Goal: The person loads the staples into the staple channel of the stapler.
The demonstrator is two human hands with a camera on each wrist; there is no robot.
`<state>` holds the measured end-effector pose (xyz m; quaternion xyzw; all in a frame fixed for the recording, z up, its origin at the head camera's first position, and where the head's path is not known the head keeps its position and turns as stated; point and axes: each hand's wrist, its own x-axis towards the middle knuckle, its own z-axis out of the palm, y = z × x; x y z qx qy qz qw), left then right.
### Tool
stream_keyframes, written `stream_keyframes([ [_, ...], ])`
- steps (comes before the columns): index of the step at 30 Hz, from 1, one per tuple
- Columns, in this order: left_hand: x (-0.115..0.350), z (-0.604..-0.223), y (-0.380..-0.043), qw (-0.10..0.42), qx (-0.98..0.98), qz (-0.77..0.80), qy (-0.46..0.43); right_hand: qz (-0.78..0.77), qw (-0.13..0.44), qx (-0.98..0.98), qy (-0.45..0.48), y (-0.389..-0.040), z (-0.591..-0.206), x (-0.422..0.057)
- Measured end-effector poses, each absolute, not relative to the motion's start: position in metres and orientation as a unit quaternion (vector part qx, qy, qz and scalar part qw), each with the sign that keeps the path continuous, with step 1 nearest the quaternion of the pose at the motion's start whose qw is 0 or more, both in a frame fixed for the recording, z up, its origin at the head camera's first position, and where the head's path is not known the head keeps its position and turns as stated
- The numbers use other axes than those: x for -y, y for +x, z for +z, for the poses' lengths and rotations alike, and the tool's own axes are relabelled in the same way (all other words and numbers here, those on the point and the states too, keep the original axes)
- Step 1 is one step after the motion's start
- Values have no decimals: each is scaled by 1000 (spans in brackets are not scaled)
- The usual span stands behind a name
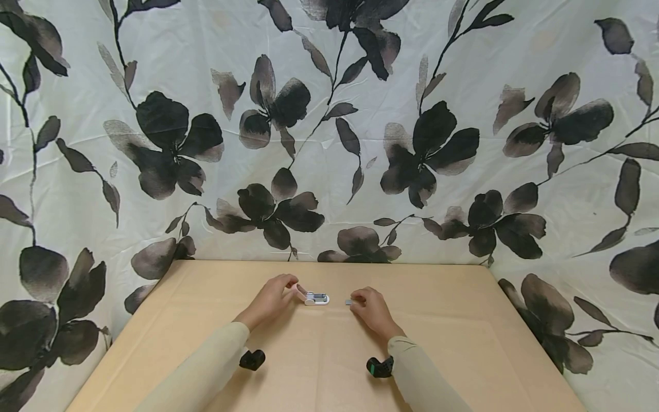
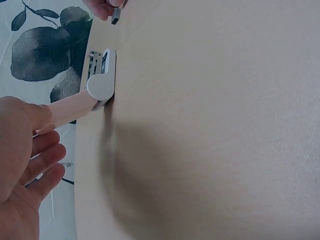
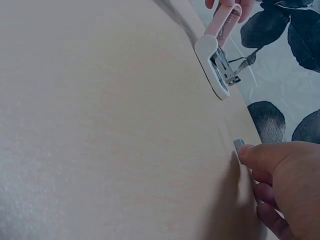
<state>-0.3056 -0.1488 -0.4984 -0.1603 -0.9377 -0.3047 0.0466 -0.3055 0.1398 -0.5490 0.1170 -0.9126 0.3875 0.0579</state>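
A small pink-and-white stapler [image 1: 317, 299] lies near the far side of the table, its pink top arm [image 2: 72, 107] swung up and back from the white base [image 2: 102, 86]. My left hand [image 1: 270, 300] pinches the end of that pink arm between thumb and forefinger, the other fingers loosely bent. Inside the base, the metal staple channel [image 3: 223, 67] shows uncovered. To the right, my right hand [image 1: 372, 309] pinches a short grey strip of staples [image 3: 239, 144] between thumb and fingertips. The strip points toward the stapler, with a gap between them, close over the tabletop.
The light wood-coloured table [image 1: 319, 366] ends just beyond the hands. Behind it hangs a white cloth [image 1: 360, 189] with dark flowers. Black wrist devices [image 1: 252, 360] sit below both forearms.
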Motion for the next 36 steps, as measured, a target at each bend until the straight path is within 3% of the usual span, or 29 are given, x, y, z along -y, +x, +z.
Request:
stream_keyframes([
  [36, 148, -503, -310, 53, 930, -321, -170, 377, 65, 917, 113, -308, -552, -136],
])
